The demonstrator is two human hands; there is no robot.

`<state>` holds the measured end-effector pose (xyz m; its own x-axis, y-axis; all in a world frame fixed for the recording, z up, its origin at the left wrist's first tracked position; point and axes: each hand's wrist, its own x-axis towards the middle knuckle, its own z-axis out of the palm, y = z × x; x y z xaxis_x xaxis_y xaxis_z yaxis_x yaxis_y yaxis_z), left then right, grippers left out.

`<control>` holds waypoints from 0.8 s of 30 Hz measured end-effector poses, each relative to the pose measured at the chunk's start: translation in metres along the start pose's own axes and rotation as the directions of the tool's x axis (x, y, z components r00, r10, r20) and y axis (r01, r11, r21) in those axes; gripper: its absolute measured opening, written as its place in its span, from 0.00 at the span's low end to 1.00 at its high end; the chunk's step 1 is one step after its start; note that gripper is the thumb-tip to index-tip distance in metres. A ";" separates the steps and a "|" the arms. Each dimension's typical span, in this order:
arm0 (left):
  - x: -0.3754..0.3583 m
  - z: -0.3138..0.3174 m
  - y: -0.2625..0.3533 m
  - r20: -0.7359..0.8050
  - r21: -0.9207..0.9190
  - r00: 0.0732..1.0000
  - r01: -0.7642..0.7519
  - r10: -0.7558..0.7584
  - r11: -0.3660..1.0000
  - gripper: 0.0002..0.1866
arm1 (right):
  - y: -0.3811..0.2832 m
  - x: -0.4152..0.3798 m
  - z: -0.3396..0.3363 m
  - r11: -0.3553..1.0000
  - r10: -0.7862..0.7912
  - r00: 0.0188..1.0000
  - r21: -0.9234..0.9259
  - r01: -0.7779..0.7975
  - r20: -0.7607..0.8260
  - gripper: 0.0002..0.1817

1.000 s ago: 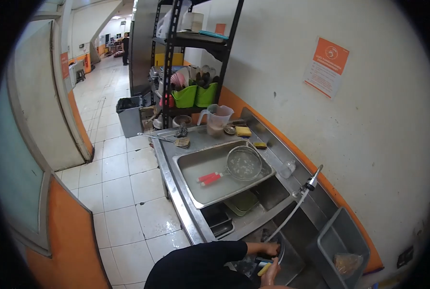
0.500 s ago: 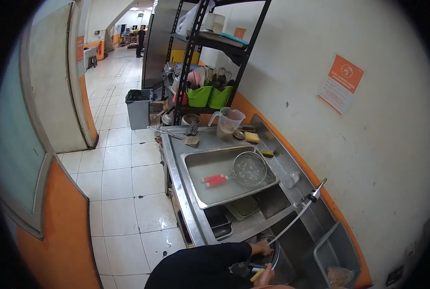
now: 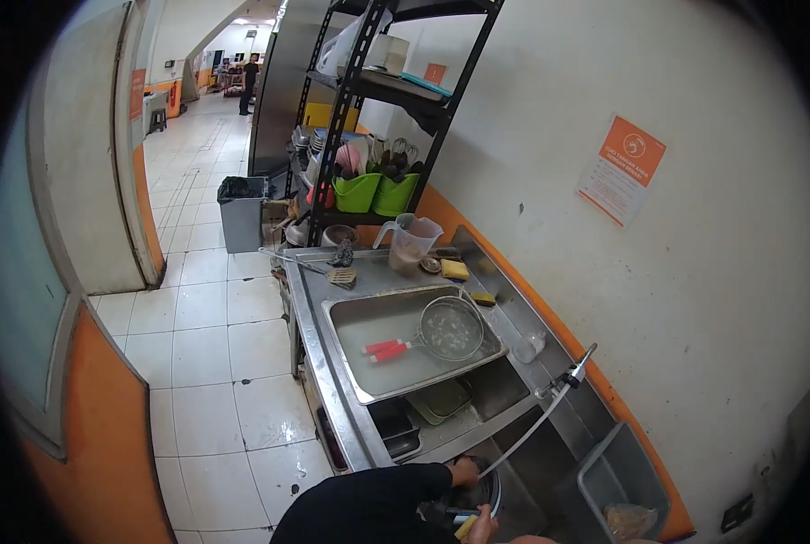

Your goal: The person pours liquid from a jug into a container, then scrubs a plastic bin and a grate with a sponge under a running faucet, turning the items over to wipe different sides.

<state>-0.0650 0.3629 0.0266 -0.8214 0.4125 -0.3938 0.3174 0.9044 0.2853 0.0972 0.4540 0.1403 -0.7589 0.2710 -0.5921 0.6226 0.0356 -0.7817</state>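
Observation:
At the bottom of the view, my left hand (image 3: 464, 471) reaches down at the rim of a round metal pot (image 3: 494, 494) in the sink; its fingers are hidden. Close by, my right hand (image 3: 484, 525) is closed around a yellow piece that looks like a sponge (image 3: 465, 528), partly covered by the fingers. From the tap (image 3: 575, 370) a white hose (image 3: 527, 437) curves down to the pot, passing near my left hand. What lies inside the pot is mostly hidden.
A steel pan of cloudy water (image 3: 350, 374) holds red-handled strainers (image 3: 452, 328). Behind it stand a measuring jug (image 3: 414, 243), a yellow sponge (image 3: 455, 270) and a slotted turner (image 3: 341, 276). A grey tub (image 3: 595, 476) sits right, a shelf rack (image 3: 341, 118) behind. Far off stands a person (image 3: 249, 86).
The view has shifted slightly, so the sink and shelf appear further left. Both my hands stay at the pot, the right one still holding the yellow piece.

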 end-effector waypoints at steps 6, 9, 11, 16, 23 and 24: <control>0.017 0.007 0.000 -0.046 -0.189 0.999 0.015 -0.025 0.982 0.20 | 0.022 0.037 -0.018 0.995 0.079 0.971 -0.079 -0.063 0.226 0.26; 0.014 -0.001 0.003 -0.096 -0.303 0.989 0.075 -0.108 0.950 0.19 | 0.006 0.017 -0.001 0.997 -0.073 0.994 -0.008 0.074 0.086 0.34; 0.013 -0.004 0.000 -0.199 -0.453 0.971 0.032 -0.136 0.891 0.19 | 0.008 0.032 0.014 0.940 -0.336 0.924 -0.010 0.340 -0.184 0.26; 0.029 0.018 0.019 -0.410 -0.505 0.911 -0.184 -0.047 0.843 0.21 | -0.024 -0.008 0.006 0.971 -0.218 0.973 0.084 0.223 -0.071 0.25; 0.039 -0.015 0.026 -0.474 -0.590 0.878 -0.262 -0.065 0.764 0.20 | -0.004 0.050 0.002 0.962 -0.242 0.932 0.062 0.267 -0.269 0.23; 0.034 -0.014 0.028 -0.453 -0.600 0.889 -0.247 -0.069 0.761 0.20 | -0.002 0.059 -0.002 0.968 -0.220 0.938 0.062 0.244 -0.268 0.23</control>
<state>-0.0908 0.4004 0.0330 -0.9666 0.2551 0.0262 0.1602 0.5211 0.8383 0.0520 0.4719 0.1070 -0.7976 0.5042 -0.3312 0.4054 0.0413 -0.9132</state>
